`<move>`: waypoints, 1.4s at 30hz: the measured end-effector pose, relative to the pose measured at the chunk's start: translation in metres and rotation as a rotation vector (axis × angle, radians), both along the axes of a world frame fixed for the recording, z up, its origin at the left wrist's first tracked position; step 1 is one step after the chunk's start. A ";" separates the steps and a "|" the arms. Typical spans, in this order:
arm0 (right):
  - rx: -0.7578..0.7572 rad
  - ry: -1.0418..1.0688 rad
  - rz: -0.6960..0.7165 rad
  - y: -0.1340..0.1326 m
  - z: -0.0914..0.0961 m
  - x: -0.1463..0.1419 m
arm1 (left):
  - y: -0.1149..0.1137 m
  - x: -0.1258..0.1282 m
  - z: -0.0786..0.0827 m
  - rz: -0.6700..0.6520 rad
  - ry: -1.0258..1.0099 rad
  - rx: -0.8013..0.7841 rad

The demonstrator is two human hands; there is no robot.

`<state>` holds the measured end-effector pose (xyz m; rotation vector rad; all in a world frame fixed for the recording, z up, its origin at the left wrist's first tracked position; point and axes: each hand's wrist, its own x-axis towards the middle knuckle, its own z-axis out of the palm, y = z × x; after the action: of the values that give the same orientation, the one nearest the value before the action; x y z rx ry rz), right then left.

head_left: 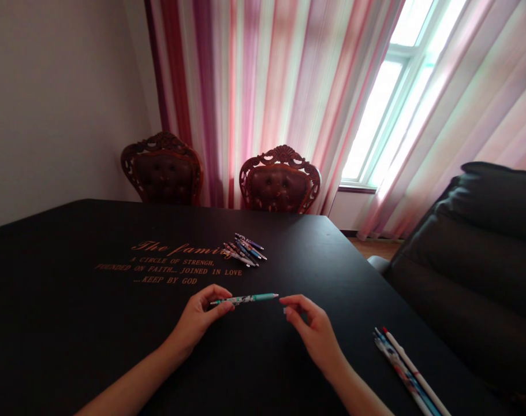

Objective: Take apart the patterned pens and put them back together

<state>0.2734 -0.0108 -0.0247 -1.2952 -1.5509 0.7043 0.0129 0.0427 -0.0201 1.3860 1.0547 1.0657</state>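
Observation:
A teal and white patterned pen lies level in the pinch of my left hand, between thumb and fingers. Its tip points right, toward my other hand. My right hand is just beyond that tip, apart from it, with thumb and index finger curled close together. At the right thumb tip shows a small pale, see-through piece, too small to make out. Farther back on the black table, a loose pile of several patterned pens covers the end of the gold lettering.
Several longer pens or sticks, one with a red end, lie at the table's right side. Two carved chairs stand beyond the far edge. A dark leather seat is at the right, near a curtained window.

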 end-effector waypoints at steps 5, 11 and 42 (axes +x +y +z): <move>-0.099 0.111 0.050 0.001 -0.005 -0.005 | -0.003 0.000 0.002 -0.048 -0.043 -0.041; -0.127 0.184 0.076 0.001 -0.007 -0.005 | -0.004 0.002 0.003 -0.173 -0.050 -0.060; 0.048 0.099 -0.065 -0.004 -0.001 -0.023 | -0.006 0.009 -0.002 -0.360 -0.675 -0.516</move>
<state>0.2506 -0.0150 -0.0261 -1.2513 -1.4314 0.6760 0.0220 0.0372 -0.0217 0.6779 0.4973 0.8195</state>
